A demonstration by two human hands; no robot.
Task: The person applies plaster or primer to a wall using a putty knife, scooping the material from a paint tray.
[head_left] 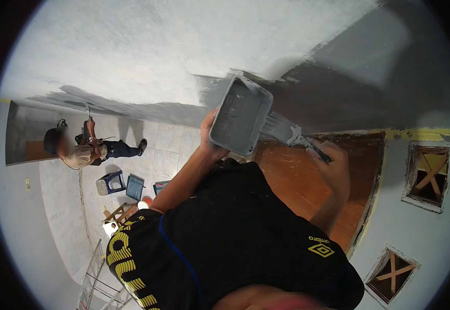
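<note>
My left hand grips a rectangular gray paint tray from its left side, with gray paint coating its inside. My right hand is closed on the dark handle of a wide paintbrush, whose gray-coated bristles meet the right edge of the tray. Beyond both hands is a pale wall with uneven gray paint along a band and over much of its right part. A brown panel lies in view below the brush, partly hidden by my forearm and black shirt.
At the left a co-worker holds a tool against the wall. A stool, dark trays and an aluminum ladder stand at lower left. At right are two openings crossed with wooden strips, beside yellow tape.
</note>
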